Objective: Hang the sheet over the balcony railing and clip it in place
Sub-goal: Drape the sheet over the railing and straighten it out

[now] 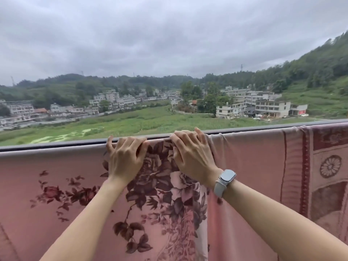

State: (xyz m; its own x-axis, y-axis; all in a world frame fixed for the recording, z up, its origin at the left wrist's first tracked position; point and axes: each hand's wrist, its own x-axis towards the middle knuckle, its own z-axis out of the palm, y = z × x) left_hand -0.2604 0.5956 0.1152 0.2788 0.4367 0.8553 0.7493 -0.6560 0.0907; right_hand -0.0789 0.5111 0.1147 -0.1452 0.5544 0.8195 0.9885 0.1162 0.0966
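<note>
Both forearms reach up, watch [225,182] on right wrist. Left hand [124,157] and right hand [192,153] side by side, fingers curled, pinching sheet [62,170] at rail [56,145]. Sheet's long axis runs along rail, left-right. No clip visible. Tip, imo: pull hands apart, flatten bunched fold under right hand.

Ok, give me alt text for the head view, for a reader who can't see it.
Both hands, left hand and right hand, press a pink floral sheet onto the grey balcony railing it hangs over; no clips are visible. A watch is on the right wrist, with a village, fields and overcast hills beyond.
</note>
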